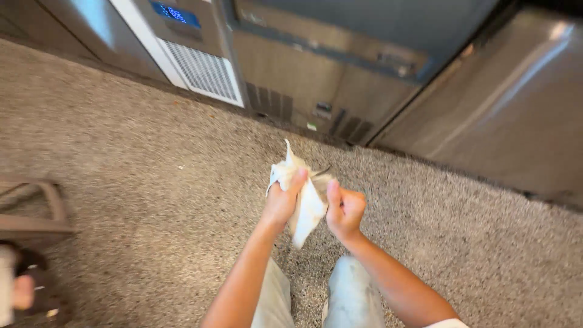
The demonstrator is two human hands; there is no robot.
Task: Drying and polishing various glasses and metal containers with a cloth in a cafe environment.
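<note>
Both my hands are raised in front of me over a speckled grey-brown floor (152, 182). My left hand (280, 203) grips a crumpled white cloth or paper wad (306, 209) from its left side, thumb on top. From the right, my right hand (345, 211) pinches the same wad, thumb up. A point of the white material sticks up above my left hand and a flap hangs down between my hands. Below them I see my legs in light trousers (352, 297).
Stainless steel cabinet fronts run along the far side: one with a white vent grille (203, 71) and a small blue display (176, 13), a large plain panel (516, 115) at right. A brown frame (42, 212) and someone else's hand (23, 291) sit at lower left.
</note>
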